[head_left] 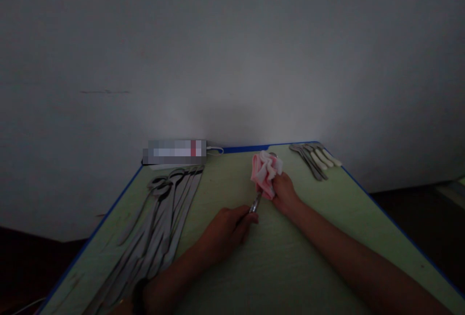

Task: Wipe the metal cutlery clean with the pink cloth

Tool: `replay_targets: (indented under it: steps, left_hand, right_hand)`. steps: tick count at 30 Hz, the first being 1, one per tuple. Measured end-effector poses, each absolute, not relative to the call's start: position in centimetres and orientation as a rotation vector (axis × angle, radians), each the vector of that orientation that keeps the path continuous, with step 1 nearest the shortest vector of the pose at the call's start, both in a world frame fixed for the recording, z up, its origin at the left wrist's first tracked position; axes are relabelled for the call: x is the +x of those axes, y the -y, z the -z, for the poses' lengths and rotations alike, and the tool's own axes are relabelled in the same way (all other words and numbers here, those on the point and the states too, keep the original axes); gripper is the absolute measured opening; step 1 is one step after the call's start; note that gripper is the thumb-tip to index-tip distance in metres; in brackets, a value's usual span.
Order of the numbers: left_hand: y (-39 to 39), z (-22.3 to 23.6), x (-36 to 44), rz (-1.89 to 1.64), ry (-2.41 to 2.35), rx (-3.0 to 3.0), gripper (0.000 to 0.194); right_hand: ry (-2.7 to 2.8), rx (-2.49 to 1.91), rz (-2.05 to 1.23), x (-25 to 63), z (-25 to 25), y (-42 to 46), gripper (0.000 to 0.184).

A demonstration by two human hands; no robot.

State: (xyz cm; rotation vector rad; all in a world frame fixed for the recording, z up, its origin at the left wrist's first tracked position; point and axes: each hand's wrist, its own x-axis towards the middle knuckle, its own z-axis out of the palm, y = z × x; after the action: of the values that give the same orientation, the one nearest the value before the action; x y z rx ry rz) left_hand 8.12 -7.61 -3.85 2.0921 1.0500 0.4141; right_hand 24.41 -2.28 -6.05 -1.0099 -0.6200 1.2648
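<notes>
My left hand point(228, 230) is closed round the handle end of a metal utensil point(255, 204), near the middle of the green table point(290, 266). My right hand point(284, 193) grips a pink and white cloth point(266, 172) bunched round the utensil's upper end, which the cloth hides. Both forearms reach in from the near edge.
A long row of several metal utensils point(160, 228) lies along the table's left side. Several spoons with white handles point(317, 158) lie at the far right corner. A white power strip with a cable point(214, 150) sits at the far edge against the grey wall.
</notes>
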Motion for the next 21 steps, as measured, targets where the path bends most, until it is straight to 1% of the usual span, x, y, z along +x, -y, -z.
replay_targets:
  steps: [13,21]
  left_hand:
    - [7.59,4.00,8.11,-0.413,-1.060,2.089,0.034]
    - [7.65,4.15,8.15,-0.445,-1.062,2.066,0.034]
  right_hand:
    - [0.583,-1.032,-1.286,24.47,6.20,2.16,0.016]
    - [0.595,-1.062,-1.273,24.60,6.61,1.97,0.023]
